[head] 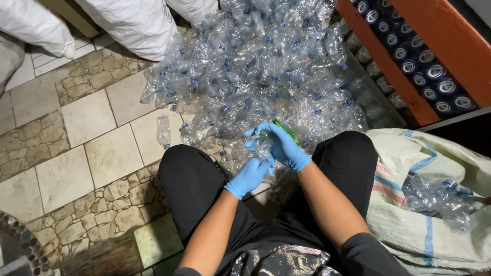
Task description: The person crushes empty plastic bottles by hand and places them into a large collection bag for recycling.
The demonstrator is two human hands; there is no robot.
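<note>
Between the knees of a seated person, two blue-gloved hands work together over a crushed clear plastic bottle [262,145]. Left hand [251,175] has its grip curled around the bottle's lower end; right hand [282,145] grips the upper end, fingers wrapped over it — a green bottle [285,130] lies just behind. Ahead, a big heap of clear bottles [261,66] covers the tiled floor [87,133]. At the right, a woven sack [424,204] holds more bottles.
</note>
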